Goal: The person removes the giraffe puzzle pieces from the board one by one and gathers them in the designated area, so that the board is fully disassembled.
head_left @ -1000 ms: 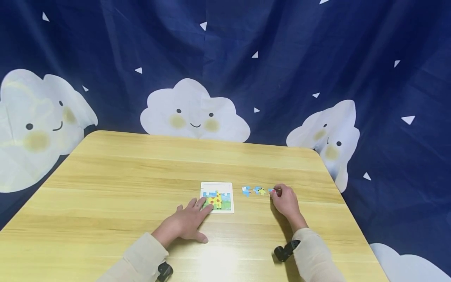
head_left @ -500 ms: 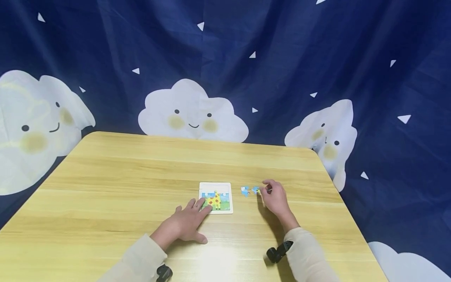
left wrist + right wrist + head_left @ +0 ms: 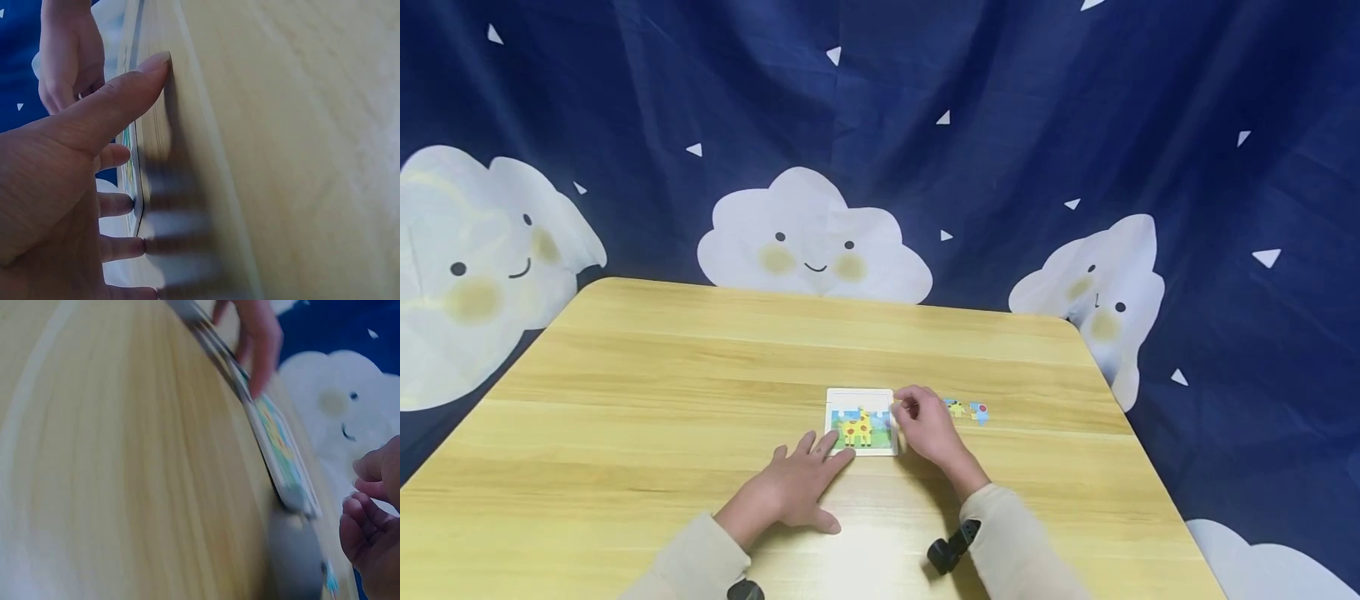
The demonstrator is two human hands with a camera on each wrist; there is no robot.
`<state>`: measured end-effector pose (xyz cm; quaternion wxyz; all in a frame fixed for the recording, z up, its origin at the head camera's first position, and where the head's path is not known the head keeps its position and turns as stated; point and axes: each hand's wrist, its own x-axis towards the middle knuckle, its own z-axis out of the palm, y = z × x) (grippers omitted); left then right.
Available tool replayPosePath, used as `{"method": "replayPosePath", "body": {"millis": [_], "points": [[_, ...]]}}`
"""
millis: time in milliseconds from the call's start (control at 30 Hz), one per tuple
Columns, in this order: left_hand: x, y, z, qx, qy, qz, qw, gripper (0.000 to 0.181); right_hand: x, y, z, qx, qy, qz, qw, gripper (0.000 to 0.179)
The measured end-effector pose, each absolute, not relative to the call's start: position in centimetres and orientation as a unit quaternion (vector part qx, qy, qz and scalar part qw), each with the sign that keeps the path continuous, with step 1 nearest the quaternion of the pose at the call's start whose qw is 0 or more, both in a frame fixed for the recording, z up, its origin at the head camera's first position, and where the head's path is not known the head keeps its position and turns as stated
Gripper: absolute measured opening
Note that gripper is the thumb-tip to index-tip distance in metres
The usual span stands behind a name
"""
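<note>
A flat white-framed jigsaw puzzle board [image 3: 860,397] lies on the table. Its lower part shows a yellow giraffe on green and blue; a plain white strip runs across its top. My left hand [image 3: 797,485] is spread, with its fingertips at the board's lower left corner. The fingertips of my right hand [image 3: 929,429] are right at the board's right edge. In the right wrist view that hand [image 3: 375,534] has loosely curled fingers, and nothing shows between thumb and index finger. To its right lie a yellow-and-blue puzzle piece [image 3: 956,408] and a blue piece with a red spot [image 3: 980,412].
The pale wooden table [image 3: 700,358] extends around the board, its far edge in front of a dark blue curtain [image 3: 880,100] printed with smiling clouds. A small black device [image 3: 953,547] sits at my right wrist.
My right hand has moved left from the red-spotted piece, past the loose pieces, to the board's right edge. The leftmost blue-and-white piece is no longer in sight. My left hand has barely moved.
</note>
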<state>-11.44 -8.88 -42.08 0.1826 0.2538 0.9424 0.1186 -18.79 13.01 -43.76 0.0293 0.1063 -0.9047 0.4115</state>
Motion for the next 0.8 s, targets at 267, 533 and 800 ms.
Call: {"method": "replayPosePath", "body": {"millis": [267, 533, 800], "points": [[-11.5, -9.1, -41.8, 0.260, 0.943, 0.111, 0.173, 0.095, -19.0, 9.7, -44.1, 0.170, -0.916, 0.364, -0.005, 0.016], [-11.5, -8.9, -42.1, 0.264, 0.942, 0.108, 0.176, 0.095, -19.3, 8.7, -44.9, 0.215, -0.920, 0.326, -0.042, 0.016], [-11.5, -9.1, -42.2, 0.265, 0.941, 0.115, 0.176, 0.095, -19.3, 8.3, -45.5, 0.216, -0.916, 0.334, -0.041, 0.021]]}}
